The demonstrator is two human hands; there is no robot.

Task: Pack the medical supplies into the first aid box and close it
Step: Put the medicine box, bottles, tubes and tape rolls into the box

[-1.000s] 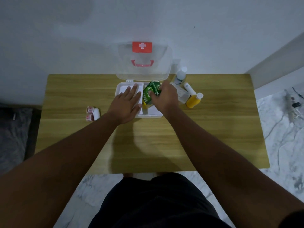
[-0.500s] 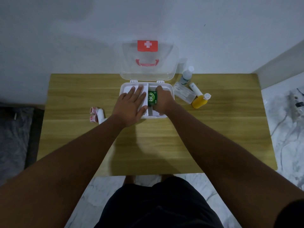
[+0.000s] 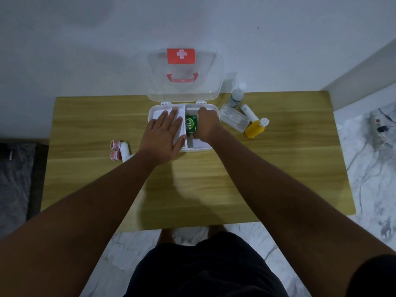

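The white first aid box [image 3: 215,108] stands open at the table's far middle, its clear lid [image 3: 184,86] with a red cross upright against the wall. A green packet [image 3: 191,123] lies flat inside the box. My right hand [image 3: 207,125] rests on the packet's right edge, fingers curled on it. My left hand [image 3: 164,137] lies flat with spread fingers on the white tray in the box's left half. Right of the box lie a clear pack of cotton swabs [image 3: 233,120], a white bottle [image 3: 237,95], a white tube [image 3: 248,112] and a yellow bottle [image 3: 256,128].
Tape rolls with red print and a white roll [image 3: 119,150] lie left of the box on the wooden table [image 3: 278,168]. A wall runs right behind the table. Marble floor and a power strip with cables [image 3: 378,129] are to the right.
My right hand has brought the green packet down from tilted above the box to flat inside it. My left hand stayed on the tray.
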